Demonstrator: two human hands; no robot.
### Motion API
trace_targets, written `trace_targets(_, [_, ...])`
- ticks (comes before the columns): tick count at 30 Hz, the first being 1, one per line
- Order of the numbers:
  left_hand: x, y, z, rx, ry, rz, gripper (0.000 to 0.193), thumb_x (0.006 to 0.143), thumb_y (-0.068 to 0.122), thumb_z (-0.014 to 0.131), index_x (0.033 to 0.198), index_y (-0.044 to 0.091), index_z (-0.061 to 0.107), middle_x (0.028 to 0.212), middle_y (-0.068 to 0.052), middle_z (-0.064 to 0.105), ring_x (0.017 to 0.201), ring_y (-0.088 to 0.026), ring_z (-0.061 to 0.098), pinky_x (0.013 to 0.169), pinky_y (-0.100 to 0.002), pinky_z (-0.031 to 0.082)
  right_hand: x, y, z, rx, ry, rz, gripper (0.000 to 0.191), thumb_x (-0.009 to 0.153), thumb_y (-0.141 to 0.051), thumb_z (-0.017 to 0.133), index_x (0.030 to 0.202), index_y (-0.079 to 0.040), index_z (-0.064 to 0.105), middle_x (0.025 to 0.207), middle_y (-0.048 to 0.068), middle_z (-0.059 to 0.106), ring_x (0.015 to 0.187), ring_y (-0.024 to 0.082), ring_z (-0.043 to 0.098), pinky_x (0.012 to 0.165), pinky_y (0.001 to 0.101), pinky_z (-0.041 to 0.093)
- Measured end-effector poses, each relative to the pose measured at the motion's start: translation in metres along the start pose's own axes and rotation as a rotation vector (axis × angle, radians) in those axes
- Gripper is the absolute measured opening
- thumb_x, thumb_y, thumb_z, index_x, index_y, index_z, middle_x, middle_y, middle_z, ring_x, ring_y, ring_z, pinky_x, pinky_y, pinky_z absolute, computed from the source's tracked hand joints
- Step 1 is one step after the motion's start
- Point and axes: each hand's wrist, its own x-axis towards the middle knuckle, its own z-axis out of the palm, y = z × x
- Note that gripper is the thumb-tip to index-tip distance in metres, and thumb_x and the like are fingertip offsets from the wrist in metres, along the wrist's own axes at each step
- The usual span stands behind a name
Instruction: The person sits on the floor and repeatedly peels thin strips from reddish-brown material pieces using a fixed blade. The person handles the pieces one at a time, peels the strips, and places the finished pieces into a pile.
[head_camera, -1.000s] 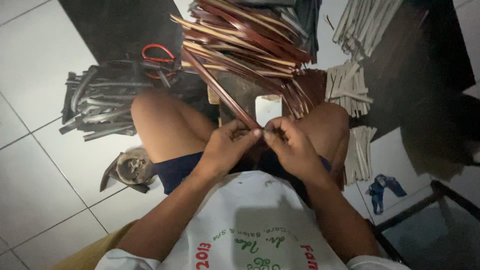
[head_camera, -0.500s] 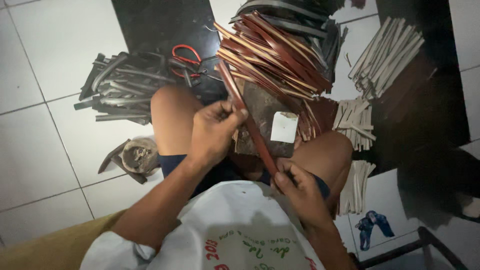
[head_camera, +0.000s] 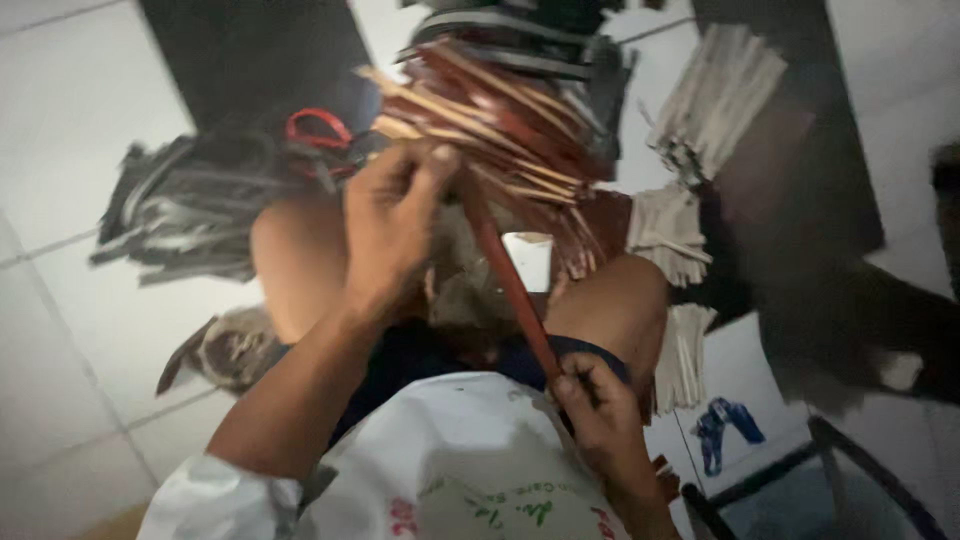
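I sit on the floor with my knees apart. A long reddish-brown strip runs slantwise between my hands. My left hand pinches its upper end, close to a fanned pile of brown and tan strips in front of my knees. My right hand grips the lower end near my lap. Between my knees lie a small board and a pale square piece.
A heap of dark grey strips lies on the white tiles at the left, with red-handled scissors beside it. Bundles of pale strips lie at the right. A worn sandal sits by my left thigh.
My hands were together at the strip's near end. They have since spread apart: the left slid up the strip toward the pile, the right pulled back toward my lap.
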Motion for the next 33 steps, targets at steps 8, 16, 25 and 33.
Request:
trace_targets(8, [-0.008,-0.001,0.011,0.137,-0.262,-0.039,0.04,0.114,0.025,0.042,0.138,-0.001,0.059,0.134,-0.014,0.067,0.127,-0.018,0.063,0.111,-0.031,0.048,0.04,-0.001,-0.091,0.052,0.501,-0.268,0.016,0.097,-0.013,0.065,0.109,-0.003,0.062,0.085,0.004,0.063,0.074,0.014,0.06,0.067,0.0287,0.051])
trace_targets(16, [-0.022,-0.017,0.004,0.491,-0.223,-0.258,0.038,0.106,0.026,0.054,0.126,-0.003,0.068,0.112,-0.015,0.075,0.106,-0.018,0.067,0.092,-0.031,0.05,0.188,0.007,-0.225,0.63,0.621,-0.365,0.021,0.104,-0.021,0.069,0.112,-0.003,0.06,0.094,0.004,0.059,0.082,0.014,0.059,0.075,0.0303,0.053])
trace_targets(25, [-0.017,-0.033,-0.025,0.505,-0.164,-0.215,0.03,0.106,0.023,0.057,0.123,0.003,0.071,0.111,-0.013,0.075,0.104,-0.02,0.068,0.092,-0.032,0.052,0.223,-0.01,-0.123,-0.409,0.629,-0.642,0.025,0.106,-0.016,0.066,0.125,0.001,0.064,0.113,0.015,0.069,0.098,0.023,0.068,0.084,0.0358,0.054])
trace_targets(33, [-0.006,-0.039,-0.047,0.407,-0.04,-0.474,0.027,0.099,0.024,0.061,0.119,0.011,0.074,0.094,-0.009,0.074,0.068,-0.016,0.067,0.059,-0.038,0.057,0.257,-0.141,-0.004,-0.76,0.365,-0.99,0.022,0.105,-0.011,0.068,0.125,-0.002,0.069,0.118,0.018,0.065,0.112,0.039,0.063,0.097,0.0486,0.051])
